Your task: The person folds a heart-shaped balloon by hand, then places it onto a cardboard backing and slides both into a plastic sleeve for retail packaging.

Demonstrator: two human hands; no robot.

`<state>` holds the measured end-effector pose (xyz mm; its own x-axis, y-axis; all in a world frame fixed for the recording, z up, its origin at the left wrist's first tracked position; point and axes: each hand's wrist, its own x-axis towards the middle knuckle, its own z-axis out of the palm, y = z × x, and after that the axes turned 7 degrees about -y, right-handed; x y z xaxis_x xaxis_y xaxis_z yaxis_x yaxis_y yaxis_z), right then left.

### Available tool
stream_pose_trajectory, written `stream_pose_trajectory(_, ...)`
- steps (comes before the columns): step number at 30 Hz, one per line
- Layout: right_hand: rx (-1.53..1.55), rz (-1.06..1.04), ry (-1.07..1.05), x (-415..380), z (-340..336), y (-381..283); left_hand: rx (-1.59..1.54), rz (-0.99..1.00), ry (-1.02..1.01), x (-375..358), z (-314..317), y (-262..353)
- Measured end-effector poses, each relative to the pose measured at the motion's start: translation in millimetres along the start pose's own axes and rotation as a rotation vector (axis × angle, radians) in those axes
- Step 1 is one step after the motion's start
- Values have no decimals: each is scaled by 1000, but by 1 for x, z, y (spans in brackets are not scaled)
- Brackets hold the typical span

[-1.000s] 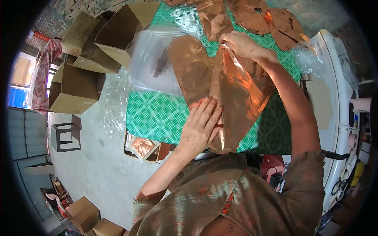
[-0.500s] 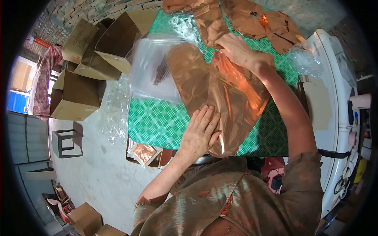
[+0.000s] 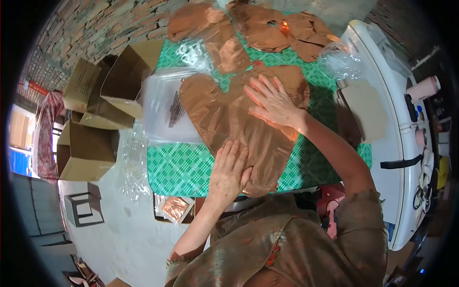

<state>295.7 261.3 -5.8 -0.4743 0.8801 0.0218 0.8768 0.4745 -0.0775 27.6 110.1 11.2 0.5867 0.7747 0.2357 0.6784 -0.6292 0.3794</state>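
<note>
A flat, copper-coloured, heart-shaped foil balloon (image 3: 224, 115) lies on the green checked tablecloth (image 3: 179, 165), its point toward my body. My left hand (image 3: 228, 172) rests on its lower left edge, fingers stretched out and palm down. On the right lobe lies my right hand (image 3: 275, 103), palm down with the fingers spread. Neither hand grips anything. The balloon's left lobe overlaps a stack of clear plastic bags (image 3: 155, 105), where a dark bundle of thin strips (image 3: 176, 111) shows.
More copper foil balloons (image 3: 260, 36) lie along the table's far edge, beside white ribbon (image 3: 195, 55). Crumpled clear plastic (image 3: 342, 61) sits at the right. Open cardboard boxes (image 3: 88, 150) stand to the left. A white appliance (image 3: 389, 124) borders the table's right side.
My right hand has let go of the foil near the top and come down flat on the right lobe. That lobe, folded before, is spread out. The camera view has shifted.
</note>
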Motion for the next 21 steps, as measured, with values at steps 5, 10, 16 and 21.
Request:
stream_pose_trajectory(5,-9,212,95,21,8,68,16,10,-3,0,-1,1)
stream_pose_trajectory(10,-575,219,378,40,-37,129,5,7,-23,2,-3,2)
stream_pose_trajectory(16,-688,469,271,67,-68,216,-15,-16,-47,3,-6,4)
stream_pose_trajectory(21,-614,615,-24,80,-69,243,-48,-26,-78,0,-6,2)
